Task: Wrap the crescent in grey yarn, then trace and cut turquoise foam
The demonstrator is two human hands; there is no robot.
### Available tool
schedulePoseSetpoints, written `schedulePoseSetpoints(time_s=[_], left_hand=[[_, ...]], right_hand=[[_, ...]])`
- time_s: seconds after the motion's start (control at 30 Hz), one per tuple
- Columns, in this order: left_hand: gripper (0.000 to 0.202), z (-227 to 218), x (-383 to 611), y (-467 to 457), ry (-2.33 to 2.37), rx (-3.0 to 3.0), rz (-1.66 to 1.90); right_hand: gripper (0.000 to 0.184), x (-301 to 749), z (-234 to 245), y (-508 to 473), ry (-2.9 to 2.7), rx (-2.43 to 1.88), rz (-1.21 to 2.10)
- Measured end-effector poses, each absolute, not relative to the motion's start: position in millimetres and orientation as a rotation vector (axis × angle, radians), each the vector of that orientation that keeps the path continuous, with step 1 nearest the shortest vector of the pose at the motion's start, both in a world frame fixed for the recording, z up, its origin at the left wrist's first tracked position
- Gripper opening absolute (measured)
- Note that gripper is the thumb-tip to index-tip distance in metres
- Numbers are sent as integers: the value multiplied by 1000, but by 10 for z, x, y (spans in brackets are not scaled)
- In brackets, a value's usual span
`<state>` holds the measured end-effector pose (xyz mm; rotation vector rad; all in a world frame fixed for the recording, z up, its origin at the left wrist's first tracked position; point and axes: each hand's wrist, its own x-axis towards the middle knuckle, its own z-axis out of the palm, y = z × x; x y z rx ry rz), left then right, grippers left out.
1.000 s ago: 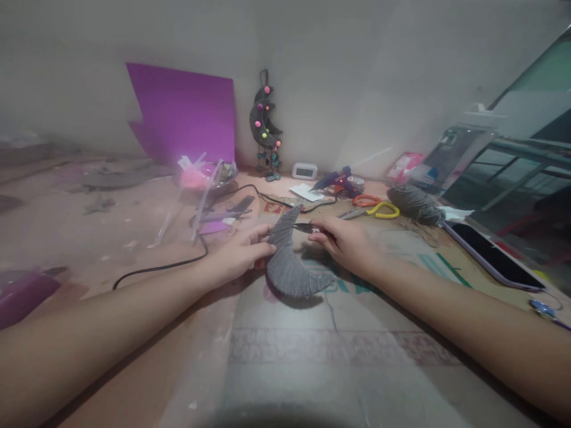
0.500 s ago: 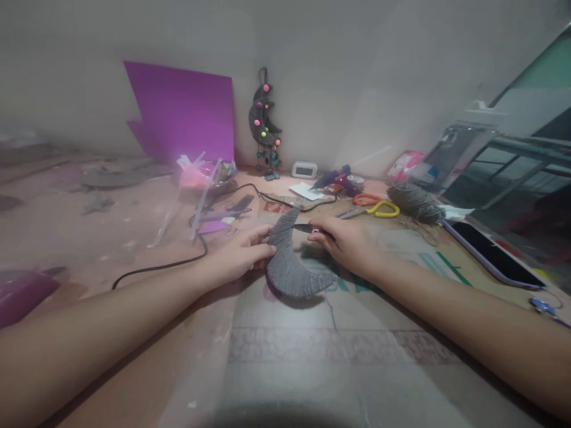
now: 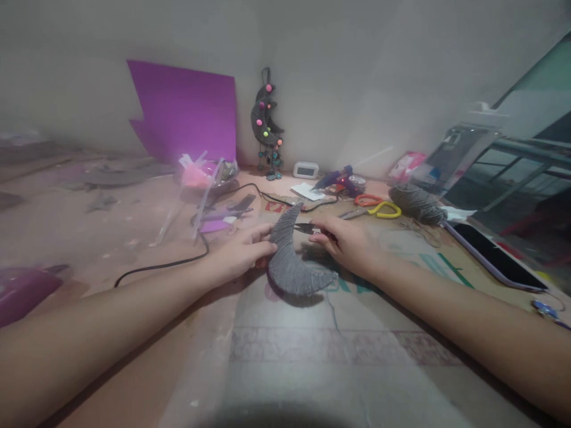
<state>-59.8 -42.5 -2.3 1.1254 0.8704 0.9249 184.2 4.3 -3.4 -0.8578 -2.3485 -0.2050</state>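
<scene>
Head view: yarn crescent (image 3: 289,261) btwn left hand (image 3: 241,254) & right hand (image 3: 345,241).

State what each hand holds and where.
The left hand grips the grey yarn-wrapped crescent at its outer edge; right hand holds small black thread snips by the handle end.

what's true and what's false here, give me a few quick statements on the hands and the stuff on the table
The left hand grips the grey crescent. True.
The right hand holds small black snips. True.
The orange-and-yellow scissors are in the left hand. False: they lie on the table, behind the right hand.
The grey yarn ball lies left of the grey crescent. False: it lies to the right, near the phone.
</scene>
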Motion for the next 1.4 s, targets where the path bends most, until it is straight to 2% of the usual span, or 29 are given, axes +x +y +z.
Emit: schedulePoseSetpoints(time_s=[0.17, 0.33, 0.8, 1.13, 1.4], left_hand=[[41, -27, -600, -408, 886, 1214, 920], [35, -37, -620, -385, 907, 1349, 899], [31, -43, -626, -386, 887, 1375, 889], [39, -66, -612, -384, 941, 1294, 918], [40, -41, -606, -434, 923, 1243, 933]], right_hand=[[37, 1826, -15, 29, -2331, -858, -235], [40, 1827, -15, 35, -2352, -884, -211], [34, 1830, 9, 32, -2372, -868, -255], [49, 1851, -63, 43, -2331, -777, -260], [39, 1843, -29, 40, -2373, -842, -202]])
